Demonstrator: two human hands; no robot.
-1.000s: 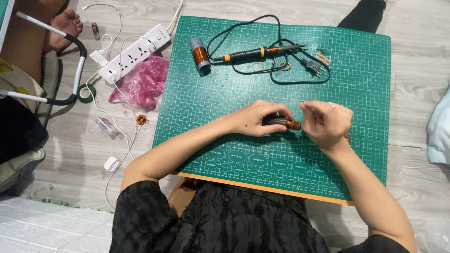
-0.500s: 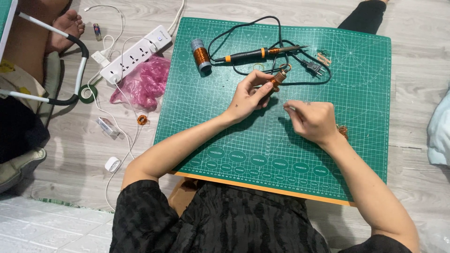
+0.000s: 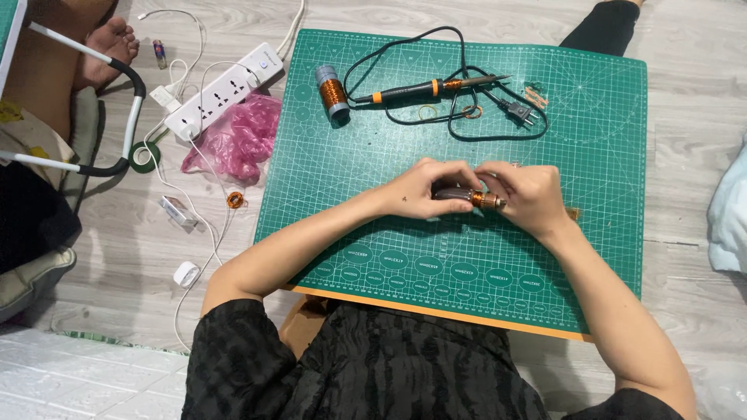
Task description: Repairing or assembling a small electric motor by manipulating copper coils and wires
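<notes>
Both hands meet over the middle of the green gridded cutting mat (image 3: 591, 233). The left hand (image 3: 424, 189) and the right hand (image 3: 525, 192) are each closed around a small dark cylindrical part with a copper-wound end (image 3: 469, 197), held just above the mat. A crumpled pink plastic bag (image 3: 233, 140) lies on the floor left of the mat; its contents cannot be made out.

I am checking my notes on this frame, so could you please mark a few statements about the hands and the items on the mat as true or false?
1. Both hands, left hand and right hand, hold a small coil part. True.
2. The soldering iron is in the right hand. False: it lies on the green cutting mat.
3. The copper wire spool sits on the mat. True.
4. The pink bag lies on the mat. False: it lies on the floor beside it.
</notes>
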